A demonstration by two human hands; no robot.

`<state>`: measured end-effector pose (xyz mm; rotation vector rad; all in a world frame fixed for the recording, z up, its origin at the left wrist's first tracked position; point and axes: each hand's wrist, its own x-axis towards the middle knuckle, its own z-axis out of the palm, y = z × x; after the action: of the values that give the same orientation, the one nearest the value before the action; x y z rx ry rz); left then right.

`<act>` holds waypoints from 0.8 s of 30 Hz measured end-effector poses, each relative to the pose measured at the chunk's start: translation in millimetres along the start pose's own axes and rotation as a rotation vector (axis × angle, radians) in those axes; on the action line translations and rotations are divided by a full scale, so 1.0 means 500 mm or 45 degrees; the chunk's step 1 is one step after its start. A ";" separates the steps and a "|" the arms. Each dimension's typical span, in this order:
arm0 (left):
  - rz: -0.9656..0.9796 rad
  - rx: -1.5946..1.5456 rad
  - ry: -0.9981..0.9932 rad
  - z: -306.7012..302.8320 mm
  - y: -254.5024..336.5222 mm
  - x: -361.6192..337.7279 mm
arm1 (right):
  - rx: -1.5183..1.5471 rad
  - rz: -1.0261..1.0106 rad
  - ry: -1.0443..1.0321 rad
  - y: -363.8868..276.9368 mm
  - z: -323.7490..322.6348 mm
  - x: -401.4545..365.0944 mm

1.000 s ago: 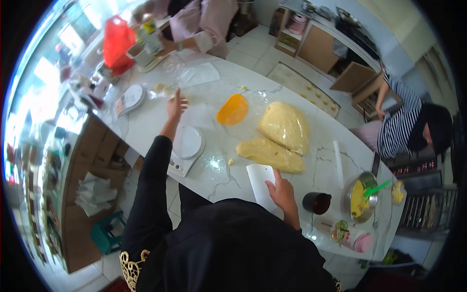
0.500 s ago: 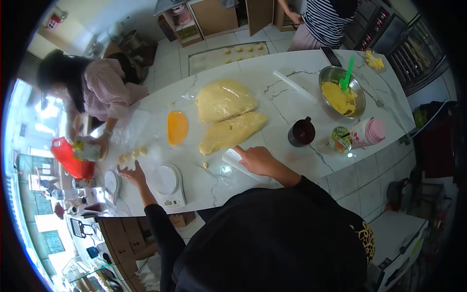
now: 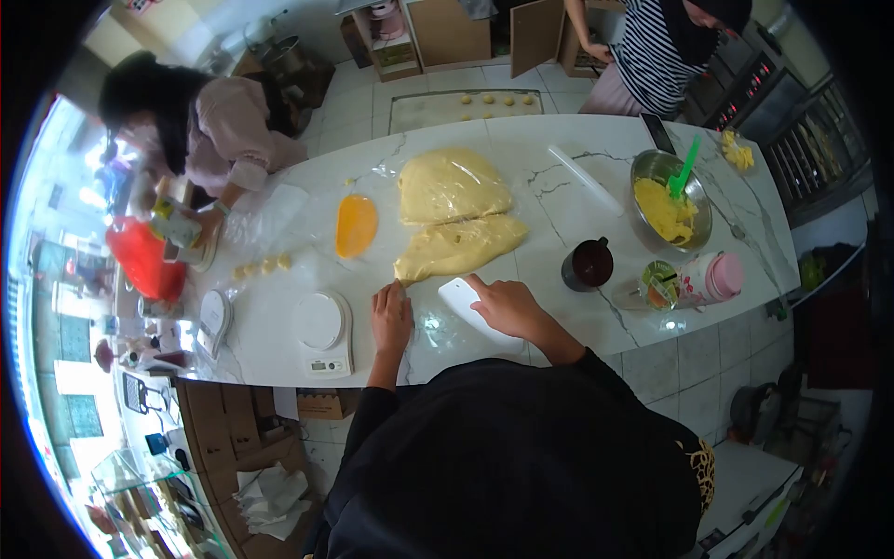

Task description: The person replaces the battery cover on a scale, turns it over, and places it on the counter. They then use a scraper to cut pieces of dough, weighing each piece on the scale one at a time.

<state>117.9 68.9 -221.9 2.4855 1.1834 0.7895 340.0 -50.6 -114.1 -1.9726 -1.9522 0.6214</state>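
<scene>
A pale yellow slab of dough [image 3: 461, 250] lies on the marble table, with a larger plastic-covered dough mass [image 3: 454, 186] just behind it. My left hand [image 3: 392, 319] is at the slab's near left corner, its closed fingertips pinching the dough's drawn-out tip. In my right hand [image 3: 507, 308] is a white dough scraper [image 3: 473, 313], held low over the table at the slab's near side. Left of my left hand stands a white digital scale [image 3: 321, 321] with a bare round pan. Several small dough balls [image 3: 263, 266] sit farther left.
An orange scraper [image 3: 356, 226] lies left of the dough. To the right are a dark mug [image 3: 589, 265], a steel bowl [image 3: 703, 216] of yellow filling, a glass [image 3: 658, 284] and a pink-capped bottle [image 3: 712, 279]. One co-worker [image 3: 228, 126] works at the left; another [image 3: 652, 47] stands behind.
My left hand has moved right, from beside the dough balls to the slab's corner, and its fingers have closed. My right hand still holds the scraper. The camera view has shifted slightly.
</scene>
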 end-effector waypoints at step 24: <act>-0.512 -0.147 0.752 -0.182 -0.091 -0.001 | -0.118 0.011 -0.050 0.027 0.001 0.031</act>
<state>36.0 98.2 -169.2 1.8671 1.6906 1.4650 351.1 -35.7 -122.5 -2.0392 -2.0312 0.5855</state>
